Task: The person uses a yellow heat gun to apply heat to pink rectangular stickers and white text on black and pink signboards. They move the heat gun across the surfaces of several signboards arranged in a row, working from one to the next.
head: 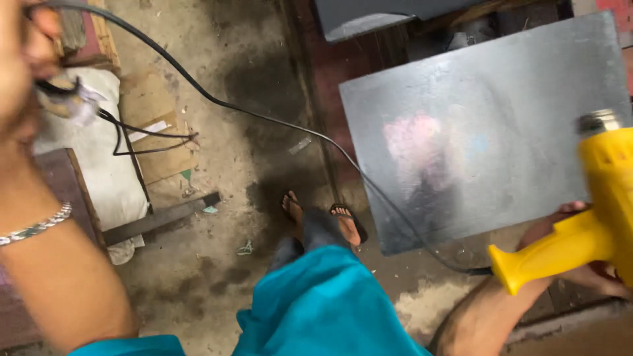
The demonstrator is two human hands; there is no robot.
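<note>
Gripping the yellow plastic heat gun (580,231) by its handle, my right hand (580,244) is closed beside the grey metal sheet (488,125); my left hand (26,59) pinches the black cord (264,118), which I judge could snag my feet.

1. Left hand (23,62): raised close to the lens, strongly blurred, cut by the top and left edges; its fingers cannot be separated.
2. Small pale object (72,99) at that hand: too blurred to identify.
3. Yellow heat gun (593,217): body cut by the right edge beyond the grip; metal nozzle (599,122) above the grip, motion-blurred.
4. Right hand (580,254): largely hidden behind the gun's handle; only fingertips and the heel of the palm show.
5. Black cord (277,122): its far end leaves the top edge, unseen.
6. Grey metal sheet (481,125): far corner cut by the right edge; pink reflection on it indistinct.
</note>
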